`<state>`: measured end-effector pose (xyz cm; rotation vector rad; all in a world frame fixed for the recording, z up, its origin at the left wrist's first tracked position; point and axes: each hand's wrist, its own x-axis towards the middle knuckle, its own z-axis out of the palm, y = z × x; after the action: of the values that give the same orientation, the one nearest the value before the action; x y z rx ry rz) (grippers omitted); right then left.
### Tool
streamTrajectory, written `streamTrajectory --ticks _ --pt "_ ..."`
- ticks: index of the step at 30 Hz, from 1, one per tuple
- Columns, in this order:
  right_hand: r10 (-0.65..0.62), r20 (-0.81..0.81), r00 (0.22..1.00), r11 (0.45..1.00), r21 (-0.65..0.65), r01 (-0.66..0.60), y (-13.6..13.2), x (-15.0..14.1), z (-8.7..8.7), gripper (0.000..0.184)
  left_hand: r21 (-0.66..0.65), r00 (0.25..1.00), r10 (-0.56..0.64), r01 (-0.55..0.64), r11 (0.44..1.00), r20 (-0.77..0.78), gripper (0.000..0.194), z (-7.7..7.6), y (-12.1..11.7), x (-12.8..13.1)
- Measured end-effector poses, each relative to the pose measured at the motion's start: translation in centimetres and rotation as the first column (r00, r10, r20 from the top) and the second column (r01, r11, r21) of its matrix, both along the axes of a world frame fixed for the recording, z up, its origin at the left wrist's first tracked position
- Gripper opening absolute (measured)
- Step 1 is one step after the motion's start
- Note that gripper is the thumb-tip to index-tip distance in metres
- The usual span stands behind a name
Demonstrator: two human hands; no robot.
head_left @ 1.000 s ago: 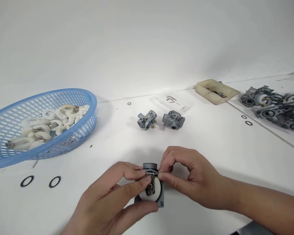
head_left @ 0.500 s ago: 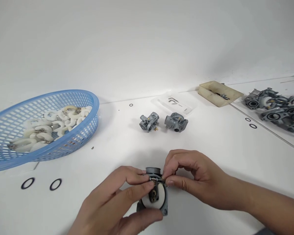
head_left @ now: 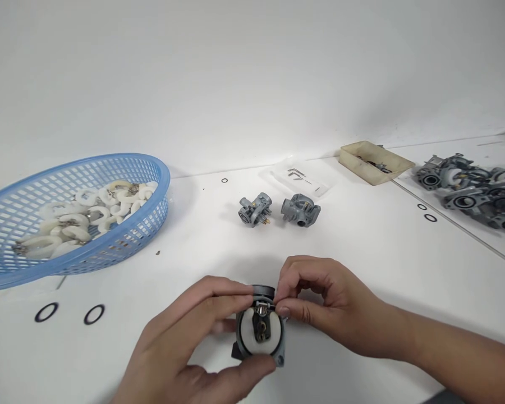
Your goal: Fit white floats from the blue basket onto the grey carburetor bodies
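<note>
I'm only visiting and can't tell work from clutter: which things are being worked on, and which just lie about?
In the hands:
- Grey metal part with white insert, gripped by the left hand
- Right hand, fingers at its edge

Lying about:
- Blue basket of white pieces
- Two loose metal parts
- Tan tray
- Pile of metal parts

Only 1 cam: head view, worn on person's head, looking fwd & down over bench (head_left: 202, 247) at hands close up, w/ back wall (head_left: 235, 78) at top of pic.
</note>
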<state>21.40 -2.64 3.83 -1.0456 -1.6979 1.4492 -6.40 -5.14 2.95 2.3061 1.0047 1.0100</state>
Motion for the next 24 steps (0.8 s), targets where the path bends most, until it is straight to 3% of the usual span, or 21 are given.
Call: streamTrajectory --ticks 13,19,24 --pt "0.011 0.049 0.999 0.999 0.033 -0.012 -0.04 -0.09 -0.27 0.018 -0.102 0.997 -0.028 0.036 0.994 0.078 0.052 -0.31 0.28 0.2" --pt "0.01 0.099 0.995 0.996 0.091 -0.02 -0.11 -0.12 -0.13 0.014 0.041 0.999 0.037 -0.037 0.999 -0.007 0.04 -0.34 -0.35 0.25" --pt "0.007 0.107 0.994 0.997 0.073 -0.014 -0.14 -0.15 -0.1 0.017 0.038 0.996 0.068 -0.07 0.997 0.053 0.041 -0.27 -0.56 0.55"
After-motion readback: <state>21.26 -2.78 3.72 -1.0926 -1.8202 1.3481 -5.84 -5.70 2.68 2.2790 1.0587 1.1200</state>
